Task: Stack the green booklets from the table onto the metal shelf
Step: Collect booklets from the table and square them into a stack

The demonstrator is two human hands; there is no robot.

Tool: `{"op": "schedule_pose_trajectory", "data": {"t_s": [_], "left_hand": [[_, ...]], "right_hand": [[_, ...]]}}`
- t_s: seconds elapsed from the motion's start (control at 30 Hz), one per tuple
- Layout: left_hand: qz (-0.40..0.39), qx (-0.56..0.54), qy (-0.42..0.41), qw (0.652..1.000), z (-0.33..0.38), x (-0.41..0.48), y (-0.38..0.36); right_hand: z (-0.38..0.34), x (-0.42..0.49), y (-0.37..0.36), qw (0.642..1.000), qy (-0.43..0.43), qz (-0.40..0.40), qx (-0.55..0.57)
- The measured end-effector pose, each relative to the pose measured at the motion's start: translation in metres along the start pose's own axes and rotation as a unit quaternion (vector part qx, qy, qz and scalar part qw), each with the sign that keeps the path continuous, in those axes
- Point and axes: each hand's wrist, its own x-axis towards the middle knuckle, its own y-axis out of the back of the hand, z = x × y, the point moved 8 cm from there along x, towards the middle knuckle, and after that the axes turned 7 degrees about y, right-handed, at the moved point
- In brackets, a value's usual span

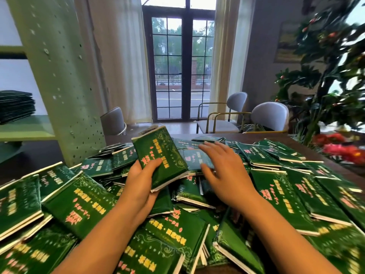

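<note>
Far left, metal shelf (25, 127) carries a started stack (15, 106). Centre frame, left grip (138, 178) is closed round the held booklets (160, 157), thumb on the cover. Right grip (223, 169) is open, fingers spread over loose booklets (193, 159) on the desk (243, 137). I'd add one at a time, spines aligned, edges squared.
</note>
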Motion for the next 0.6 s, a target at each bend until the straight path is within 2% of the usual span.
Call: {"op": "schedule_pose_trajectory", "data": {"t_s": [0.1,0.17,0.47,0.6], "left_hand": [[0.013,-0.031,0.022,0.999,0.0,0.002,0.005],[0.017,-0.041,0.027,0.999,0.001,0.003,0.007],[0.022,-0.026,0.017,0.999,0.001,0.002,0.008],[0.022,-0.014,0.013,1.0,0.002,0.0,0.008]], "right_hand": [[0.012,-0.005,-0.026,0.99,-0.023,-0.131,-0.048],[0.011,-0.006,-0.033,0.987,-0.022,-0.154,-0.042],[0.008,-0.002,-0.018,0.993,0.009,-0.086,-0.085],[0.016,-0.002,-0.001,0.999,-0.023,0.037,-0.02]]}}
